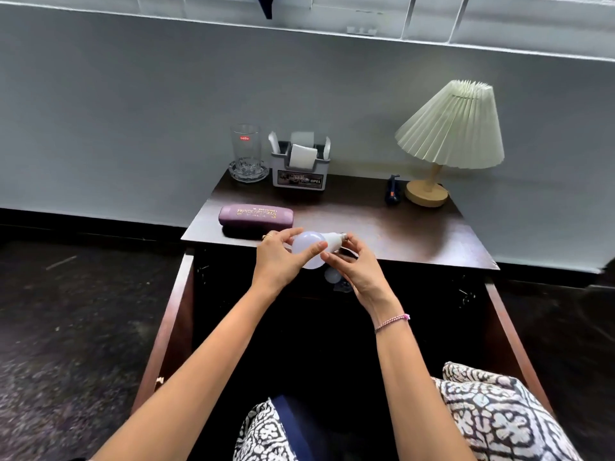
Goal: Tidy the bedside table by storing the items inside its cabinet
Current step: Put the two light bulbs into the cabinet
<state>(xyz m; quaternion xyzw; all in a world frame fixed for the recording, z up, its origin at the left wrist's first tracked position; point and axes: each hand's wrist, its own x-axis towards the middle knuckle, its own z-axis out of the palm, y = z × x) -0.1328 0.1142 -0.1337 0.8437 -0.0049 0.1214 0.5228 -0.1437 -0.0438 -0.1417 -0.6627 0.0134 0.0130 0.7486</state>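
Note:
A white light bulb point(311, 246) is held by both hands over the front edge of the dark wooden bedside table point(399, 227). My left hand point(279, 261) grips its round globe. My right hand point(359, 267) pinches the neck and metal base. Below them the cabinet point(299, 327) stands with both doors swung open, its inside dark. A second small bulb point(333, 276) lies inside near the front. On the tabletop lie a purple glasses case point(255, 215), a small dark blue item point(392, 193), a tissue holder point(300, 168) and a glass point(245, 151) on a glass ashtray.
A pleated cream lamp point(449, 134) on a wooden base stands at the back right of the table. The open doors point(173, 327) flank my arms on both sides. A grey wall rises behind the table. My patterned clothing point(499, 414) fills the lower right.

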